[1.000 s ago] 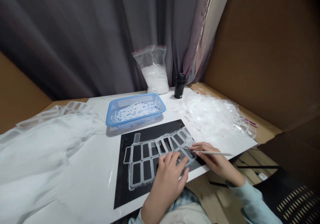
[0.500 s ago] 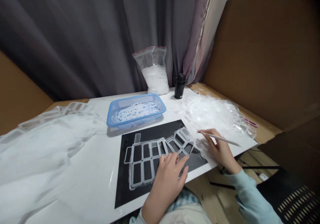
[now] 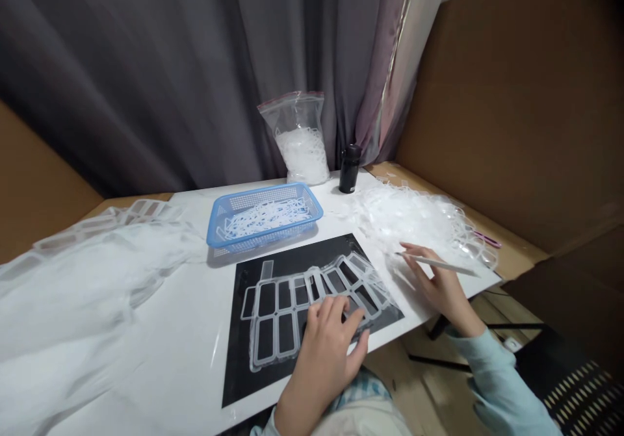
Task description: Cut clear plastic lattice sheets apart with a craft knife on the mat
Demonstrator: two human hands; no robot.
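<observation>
currently the left hand (image 3: 327, 335) is laid open and flat on the plastic grid (image 3: 277, 301), which is spread over the black mat (image 3: 238, 371) and partly hidden by that hand. a thin stick (image 3: 453, 267) is pinched in the right hand (image 3: 436, 286) beside the scrap pile (image 3: 409, 215); a blue basket (image 3: 266, 236), bag (image 3: 299, 140) and black bottle (image 3: 350, 168) are set behind.

White worktop (image 3: 185, 332), lit from above: black mat (image 3: 238, 371) lies flat at front edge, approx. centre, w/ blue basket (image 3: 263, 238) just behind it. Along back edge stand a zip bag (image 3: 299, 140) and, just beside it, a small black bottle (image 3: 350, 168). Heap of white scraps (image 3: 414, 218) fills back-right corner; translucent sheets (image 3: 82, 273) cover left side, spilling past left edge.
</observation>
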